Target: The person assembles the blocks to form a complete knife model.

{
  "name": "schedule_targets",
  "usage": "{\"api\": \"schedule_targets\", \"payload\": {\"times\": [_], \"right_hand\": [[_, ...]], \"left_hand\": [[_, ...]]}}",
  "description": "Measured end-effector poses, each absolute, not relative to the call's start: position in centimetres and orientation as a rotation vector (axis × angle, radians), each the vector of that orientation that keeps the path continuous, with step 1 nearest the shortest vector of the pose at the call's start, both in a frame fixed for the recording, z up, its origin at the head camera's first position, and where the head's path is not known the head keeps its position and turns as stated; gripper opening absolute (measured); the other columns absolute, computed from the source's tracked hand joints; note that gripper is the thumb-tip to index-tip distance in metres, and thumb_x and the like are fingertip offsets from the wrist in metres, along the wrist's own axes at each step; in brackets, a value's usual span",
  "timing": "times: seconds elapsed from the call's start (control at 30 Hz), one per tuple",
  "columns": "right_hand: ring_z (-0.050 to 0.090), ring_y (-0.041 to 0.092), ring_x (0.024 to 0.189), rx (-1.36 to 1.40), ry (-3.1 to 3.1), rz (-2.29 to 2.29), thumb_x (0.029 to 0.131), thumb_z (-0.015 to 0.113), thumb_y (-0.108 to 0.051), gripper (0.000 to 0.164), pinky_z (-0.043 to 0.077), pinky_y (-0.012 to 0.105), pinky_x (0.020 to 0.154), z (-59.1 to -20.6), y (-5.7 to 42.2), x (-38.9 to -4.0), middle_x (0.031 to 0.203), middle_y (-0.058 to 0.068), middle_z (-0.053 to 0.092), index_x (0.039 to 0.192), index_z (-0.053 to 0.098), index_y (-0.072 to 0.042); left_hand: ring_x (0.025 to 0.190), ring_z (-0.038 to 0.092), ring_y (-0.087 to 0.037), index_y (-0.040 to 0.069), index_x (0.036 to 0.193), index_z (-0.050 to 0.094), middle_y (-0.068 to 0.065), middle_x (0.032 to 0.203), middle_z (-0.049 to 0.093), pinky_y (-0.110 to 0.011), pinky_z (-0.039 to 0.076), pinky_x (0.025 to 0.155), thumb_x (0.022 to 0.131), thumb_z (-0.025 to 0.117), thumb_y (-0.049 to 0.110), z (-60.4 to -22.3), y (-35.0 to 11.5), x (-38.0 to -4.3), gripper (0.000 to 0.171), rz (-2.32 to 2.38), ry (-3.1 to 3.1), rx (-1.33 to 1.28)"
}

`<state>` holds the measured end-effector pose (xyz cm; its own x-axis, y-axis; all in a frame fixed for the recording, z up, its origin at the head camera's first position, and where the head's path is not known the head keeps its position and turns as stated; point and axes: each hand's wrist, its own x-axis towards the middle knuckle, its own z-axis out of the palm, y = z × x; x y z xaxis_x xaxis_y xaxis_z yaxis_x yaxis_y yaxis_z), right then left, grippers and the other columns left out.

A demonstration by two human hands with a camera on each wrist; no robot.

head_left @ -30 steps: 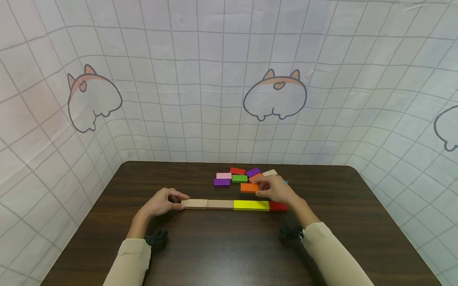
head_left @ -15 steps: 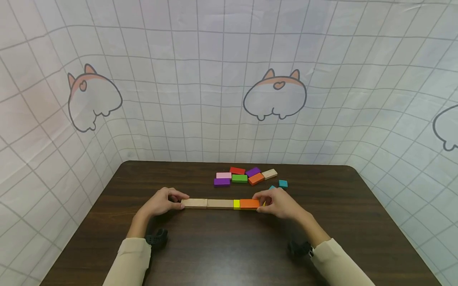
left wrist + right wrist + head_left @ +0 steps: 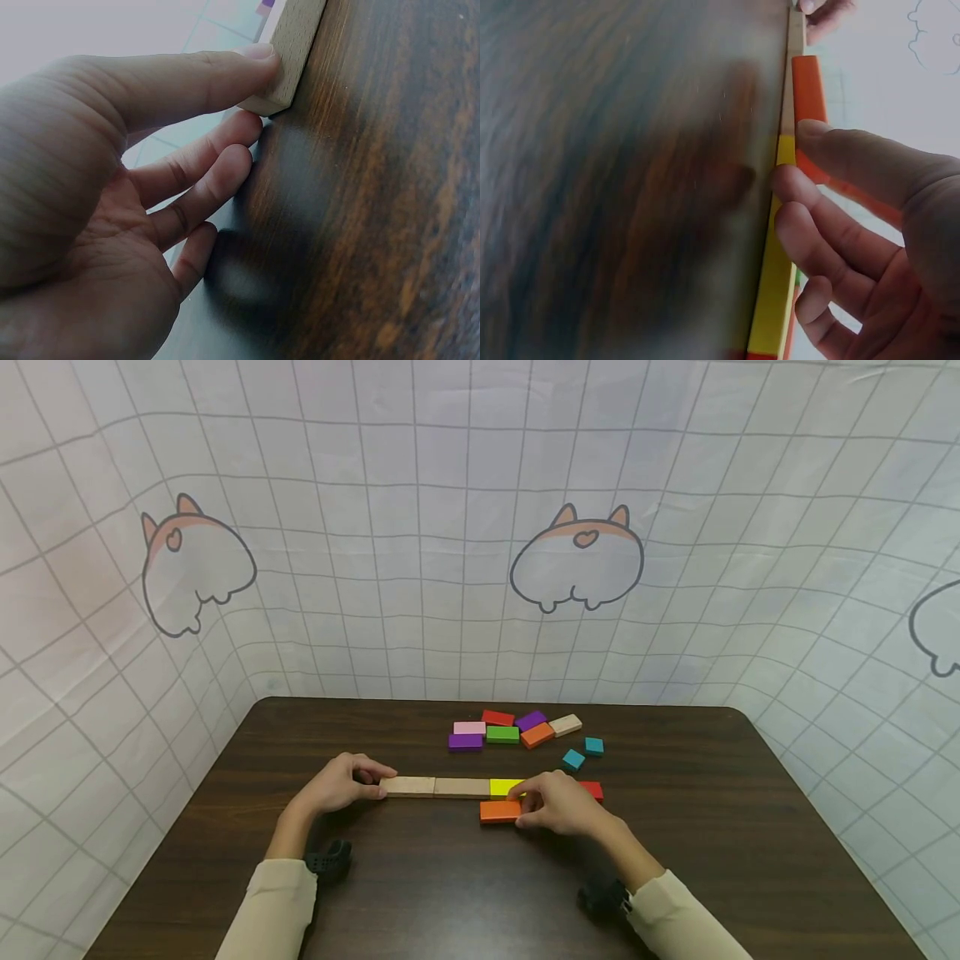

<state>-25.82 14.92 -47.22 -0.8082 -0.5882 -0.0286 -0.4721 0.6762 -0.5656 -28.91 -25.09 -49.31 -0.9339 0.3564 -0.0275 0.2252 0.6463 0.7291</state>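
Observation:
A straight row of wooden blocks lies across the table in the head view: a plain wood block (image 3: 408,787) at the left end, a second plain block (image 3: 461,788), a yellow block (image 3: 504,787) and a red block (image 3: 592,790). My left hand (image 3: 339,787) pinches the row's left end, its thumb (image 3: 255,67) on the plain block's side. Between thumb and fingers my right hand (image 3: 564,803) grips an orange block (image 3: 498,812), which overlaps the space just in front of the yellow one. The right wrist view shows this orange block raised above the row. My right hand covers part of the yellow block.
Behind the row lie loose blocks: purple (image 3: 466,742), pink (image 3: 469,728), green (image 3: 502,735), red (image 3: 498,718), orange (image 3: 537,736) and plain (image 3: 566,725). Two small teal blocks (image 3: 573,760) sit to their right. The dark table (image 3: 420,885) meets a grid-patterned cloth at the back.
My right hand has carried the orange block from behind the row, over the yellow block, to the row's near side and leftward. The left hand keeps its place at the left end.

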Motion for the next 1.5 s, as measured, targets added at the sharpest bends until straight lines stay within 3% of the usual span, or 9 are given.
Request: {"api": "schedule_targets", "payload": {"times": [0.7, 1.1, 1.5], "right_hand": [[0.056, 0.007, 0.063, -0.773, 2.676, -0.834, 0.085, 0.084, -0.018, 0.028, 0.047, 0.025, 0.061, -48.0, 12.7, -25.8, 0.071, -0.01, 0.064, 0.111, 0.075, -0.013], [0.056, 0.006, 0.065, -0.854, 2.647, -0.905, 0.089, 0.081, -0.017, 0.013, 0.047, 0.024, 0.063, -47.9, 12.7, -26.0, 0.072, -0.01, 0.065, 0.102, 0.079, -0.017], [0.057, 0.009, 0.067, -0.799, 2.711, -0.852, 0.089, 0.082, -0.02, 0.013, 0.048, 0.027, 0.064, -48.2, 11.5, -26.7, 0.074, -0.01, 0.067, 0.101, 0.079, -0.021]], "left_hand": [[0.09, 0.058, -0.018, 0.017, 0.116, 0.079, -0.003, 0.107, 0.073, -0.036, 0.048, 0.08, 0.088, 0.082, 0.02, -49.6, -25.1, -28.8, 0.028, 1.168, 2.684, 0.475], [0.09, 0.058, -0.018, 0.017, 0.116, 0.079, -0.003, 0.107, 0.073, -0.036, 0.048, 0.08, 0.088, 0.082, 0.019, -49.5, -25.1, -28.8, 0.028, 1.165, 2.688, 0.473], [0.09, 0.058, -0.018, 0.018, 0.115, 0.08, -0.003, 0.107, 0.074, -0.034, 0.048, 0.08, 0.088, 0.082, 0.019, -49.4, -25.0, -28.8, 0.027, 1.16, 2.695, 0.467]]}}
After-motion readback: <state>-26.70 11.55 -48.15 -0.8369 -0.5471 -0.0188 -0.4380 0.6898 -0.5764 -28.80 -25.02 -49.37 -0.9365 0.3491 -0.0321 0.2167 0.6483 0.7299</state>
